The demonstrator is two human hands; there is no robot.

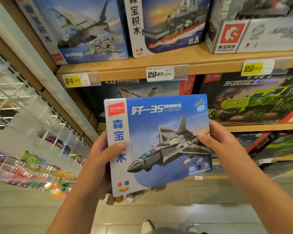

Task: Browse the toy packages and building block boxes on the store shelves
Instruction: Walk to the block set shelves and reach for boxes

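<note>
Head view: in the centre of the frame a blue jet box [159, 142] is held up, printed face toward the camera, which suits reading the cover rather than carrying it. The left hand [100, 159] grasps its lower left edge, thumb pressed on the white strip and fingers hidden behind, so it seems to bear the weight. The right hand [215, 137] holds the right edge, thumb on the front over the jet's wing, likely to steady the box and keep it square to the eyes. Something crinkly shows under the box's lower edge; what it is cannot be told.

Behind, in the upper half, the wooden shelf [125, 68] carries boxes standing face out so their covers sell them: a jet at upper left, a ship box [167, 26] at top centre. Price tags [160, 74] hang on the shelf lip below each. A truck box [254, 98] sits at right centre, and wire racks [24, 115] fill the left.
</note>
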